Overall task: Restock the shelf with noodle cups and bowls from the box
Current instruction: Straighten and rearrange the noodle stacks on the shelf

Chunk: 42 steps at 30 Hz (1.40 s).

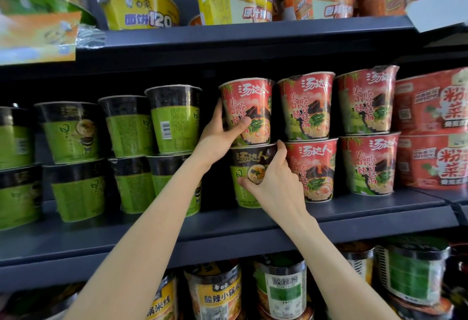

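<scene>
I'm looking at dark store shelving packed with noodle cups, and my work is on the middle shelf [354,208]. Left of centre stand green-and-black cups in two tiers; to the right, red cups stacked the same way. My left hand [217,132] grips the red cup [249,109] sitting on top, thumb across its front, fingers round its left side. My right hand [273,182] grips the green-and-black cup [249,165] beneath it, fingers curled over its right rim, thumb low on the front. I judge this as seating a stacked pair into the gap. Next I would need to square both cups, labels forward, then release gently. The box is out of view.
</scene>
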### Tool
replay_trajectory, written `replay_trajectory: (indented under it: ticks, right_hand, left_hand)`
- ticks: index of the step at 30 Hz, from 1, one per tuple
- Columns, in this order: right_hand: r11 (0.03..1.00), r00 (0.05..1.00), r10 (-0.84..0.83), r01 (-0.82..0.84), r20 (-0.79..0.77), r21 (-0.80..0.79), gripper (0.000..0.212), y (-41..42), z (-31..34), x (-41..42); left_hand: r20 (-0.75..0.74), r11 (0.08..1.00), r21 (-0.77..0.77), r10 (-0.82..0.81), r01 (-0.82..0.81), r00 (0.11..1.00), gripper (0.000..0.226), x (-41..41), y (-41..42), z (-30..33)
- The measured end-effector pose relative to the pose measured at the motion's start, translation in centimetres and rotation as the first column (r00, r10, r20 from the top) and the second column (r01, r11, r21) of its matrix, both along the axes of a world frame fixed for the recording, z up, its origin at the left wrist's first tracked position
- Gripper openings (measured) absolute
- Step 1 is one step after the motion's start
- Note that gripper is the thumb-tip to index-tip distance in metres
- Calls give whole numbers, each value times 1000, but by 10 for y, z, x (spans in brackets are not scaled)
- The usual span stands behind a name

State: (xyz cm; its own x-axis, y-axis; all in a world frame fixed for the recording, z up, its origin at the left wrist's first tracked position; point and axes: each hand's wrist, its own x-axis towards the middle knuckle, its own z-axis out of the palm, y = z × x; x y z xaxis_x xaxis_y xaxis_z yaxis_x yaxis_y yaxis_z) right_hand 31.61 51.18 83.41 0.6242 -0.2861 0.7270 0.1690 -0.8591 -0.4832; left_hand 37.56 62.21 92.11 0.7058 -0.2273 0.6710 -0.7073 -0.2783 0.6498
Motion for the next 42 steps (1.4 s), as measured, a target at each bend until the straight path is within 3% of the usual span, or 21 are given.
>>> replay_trajectory:
  ticks: [4,6,8,10,12,13,15,18,21,23,30,37,42]
  right_hand:
    - [1000,1000,0,0,-11,-19,104,-2,-1,-5]
    - [995,999,-48,49,11,-87,96,-3,-3,-17]
    - [984,990,-57,78,128,-161,77,-1,-6,-32]
    - [984,964,54,-7,262,-177,54,8,-6,-47]
    - [966,929,234,-189,286,-176,43,24,-2,-50]
    - [943,909,325,-290,262,-166,44,33,1,-47]
    - [896,882,442,-425,162,-128,57,52,6,-36]
    - [882,880,470,-472,-72,-15,84,74,13,-7]
    - [852,822,523,-501,-227,149,102,89,17,18]
    - [834,791,552,-517,-265,193,104,92,16,23]
    - [847,830,531,-515,-171,129,98,85,5,11]
    - [899,898,437,-437,-46,17,86,76,-8,-3]
    - [936,935,352,-352,-44,10,102,75,-4,5]
  left_hand:
    - [-8,997,36,75,-75,997,87,-14,1,-4]
    - [75,983,78,158,-164,985,87,-30,10,-12]
    - [232,978,16,197,-206,953,79,-53,26,-26]
    - [456,953,-85,298,-292,839,61,-70,50,-39]
    - [590,903,-187,417,-386,691,47,-72,79,-50]
    - [586,885,-219,457,-412,670,45,-69,93,-54]
    - [447,872,-206,488,-444,750,48,-58,116,-60]
    - [146,874,-65,485,-481,862,64,-42,136,-66]
    - [0,907,-50,418,-418,908,73,-36,138,-64]
    - [-55,927,-41,372,-374,927,74,-36,135,-63]
    - [-85,943,12,331,-331,940,94,-28,121,-65]
    - [-164,970,-16,237,-243,958,91,-8,110,-62]
    - [-190,985,-28,159,-168,969,100,-7,113,-65]
